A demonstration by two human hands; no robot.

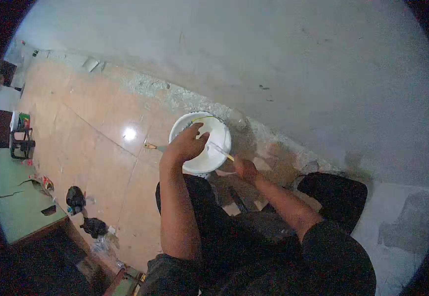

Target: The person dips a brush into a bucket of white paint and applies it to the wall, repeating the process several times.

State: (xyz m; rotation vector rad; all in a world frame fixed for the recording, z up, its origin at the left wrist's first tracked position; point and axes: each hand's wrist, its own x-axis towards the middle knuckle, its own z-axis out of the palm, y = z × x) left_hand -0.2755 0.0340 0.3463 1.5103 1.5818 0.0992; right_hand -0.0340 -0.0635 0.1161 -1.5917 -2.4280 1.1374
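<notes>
- Dark clothing (254, 256) fills the bottom, nearest the camera.
- Left hand (187, 143): part-open over the white bucket (175, 129), thumb and fingers apart; whether it touches anything inside, I cannot tell.
- Right hand (246, 170): closed around the yellow-handled tool (231, 158), whose pale end reaches into the bucket.
- White material (205, 162) lies in the bucket, which stands on the tiled floor (106, 108) near the foot of the grey wall (313, 79); the left hand and forearm hide part of it.
- Another tool's handle (150, 146) shows just left of the bucket.
- Black bundles (94, 227) lie on the floor near the green surface (19, 187).
- No writing is legible.
</notes>
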